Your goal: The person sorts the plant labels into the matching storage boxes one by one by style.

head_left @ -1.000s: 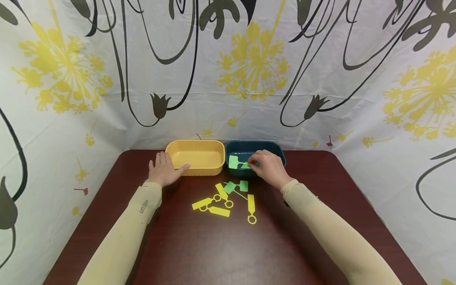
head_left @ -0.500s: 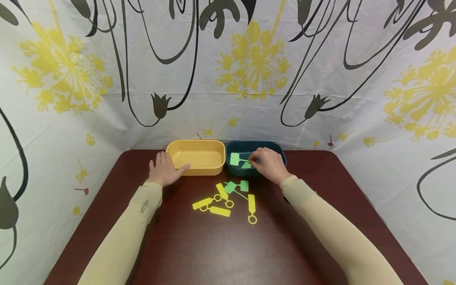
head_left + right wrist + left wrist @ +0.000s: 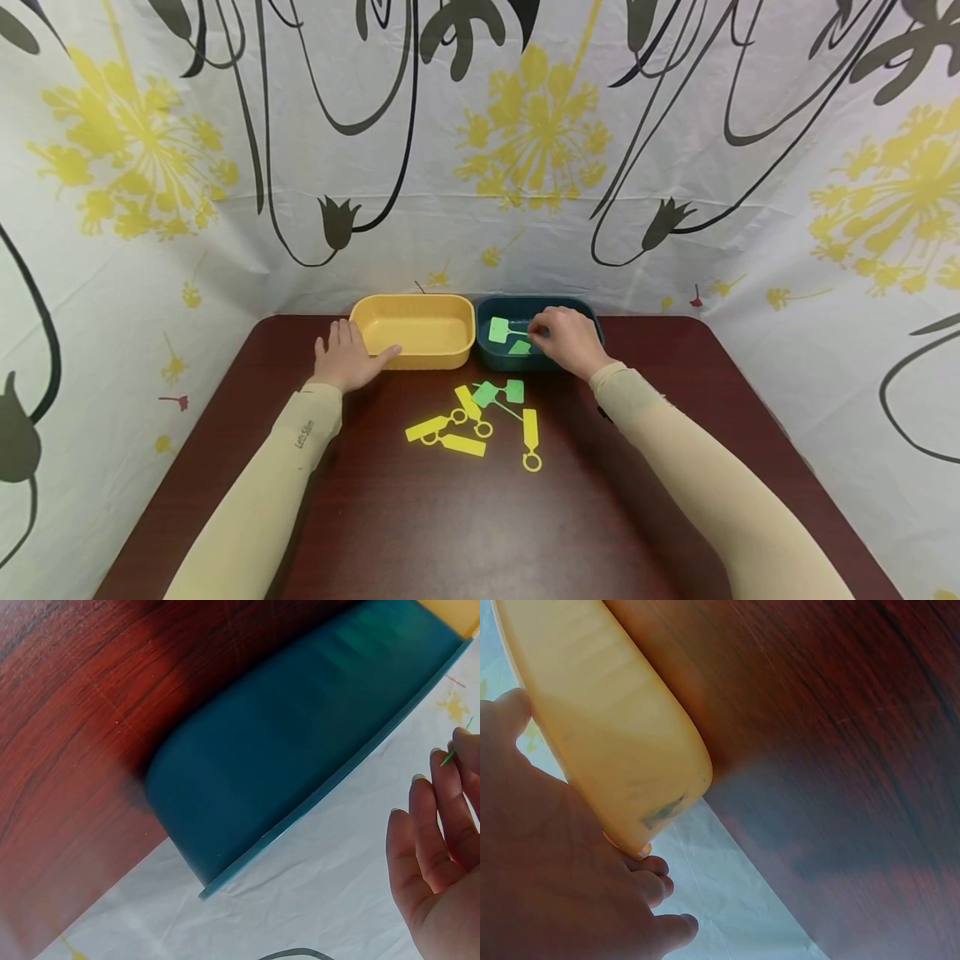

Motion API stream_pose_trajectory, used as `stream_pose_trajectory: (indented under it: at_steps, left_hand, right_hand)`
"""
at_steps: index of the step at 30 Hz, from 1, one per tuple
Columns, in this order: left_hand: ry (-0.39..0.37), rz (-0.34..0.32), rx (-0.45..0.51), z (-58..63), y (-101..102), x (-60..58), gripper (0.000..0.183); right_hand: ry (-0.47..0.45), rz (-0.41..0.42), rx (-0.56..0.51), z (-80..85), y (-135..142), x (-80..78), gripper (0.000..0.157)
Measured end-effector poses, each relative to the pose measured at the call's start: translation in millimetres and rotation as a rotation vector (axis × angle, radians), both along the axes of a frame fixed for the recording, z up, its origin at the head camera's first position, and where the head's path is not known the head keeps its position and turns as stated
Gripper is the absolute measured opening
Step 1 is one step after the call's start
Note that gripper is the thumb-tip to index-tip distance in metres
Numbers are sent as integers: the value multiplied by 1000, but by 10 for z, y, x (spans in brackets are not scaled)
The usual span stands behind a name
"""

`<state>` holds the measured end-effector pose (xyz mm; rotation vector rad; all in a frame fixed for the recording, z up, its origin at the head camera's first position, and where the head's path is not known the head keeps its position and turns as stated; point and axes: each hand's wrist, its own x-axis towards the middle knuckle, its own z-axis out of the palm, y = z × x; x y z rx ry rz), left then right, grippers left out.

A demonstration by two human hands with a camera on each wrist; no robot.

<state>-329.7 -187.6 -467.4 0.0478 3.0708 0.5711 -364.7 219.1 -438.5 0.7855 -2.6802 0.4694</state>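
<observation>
My right hand (image 3: 567,337) pinches the thin stem of a green plastic tag (image 3: 498,330) between thumb and fingertips, over the dark blue bin (image 3: 504,362). Another green tag (image 3: 520,347) lies lower in that bin, partly in view. From the right wrist side, only a thin green strip (image 3: 448,758) shows at the fingertips. My left hand (image 3: 345,357) rests against the left end of the yellow bin (image 3: 431,362), fingers extended. In the left wrist view, the thumb (image 3: 514,712) touches the yellow bin's rim and the other fingers reach past its corner.
On the dark wooden table (image 3: 450,525), several yellow tags with ring ends (image 3: 463,445) lie in front of the bins. Two green tags (image 3: 514,391) overlap near them. A patterned cloth (image 3: 420,208) hangs right behind the bins and along both sides.
My right hand has shifted slightly back and to the right, and the pinched green tag has moved with it, away from the tag below. My left hand stays in place.
</observation>
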Motion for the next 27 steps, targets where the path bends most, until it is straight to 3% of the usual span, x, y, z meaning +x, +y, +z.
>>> stream_pose_trajectory:
  at_steps: [9, 17, 27]
  left_hand:
    - [-6, -3, -5, 2, 6, -12, 121]
    - [-9, -10, -5, -16, -4, -30, 121]
    - [-8, -2, 3, 15, 4, -6, 121]
  right_hand:
    - [-48, -27, -2, -33, 34, -90, 6]
    - [-148, -75, -33, -84, 80, -188, 11]
    - [-204, -76, -25, -106, 84, -269, 13]
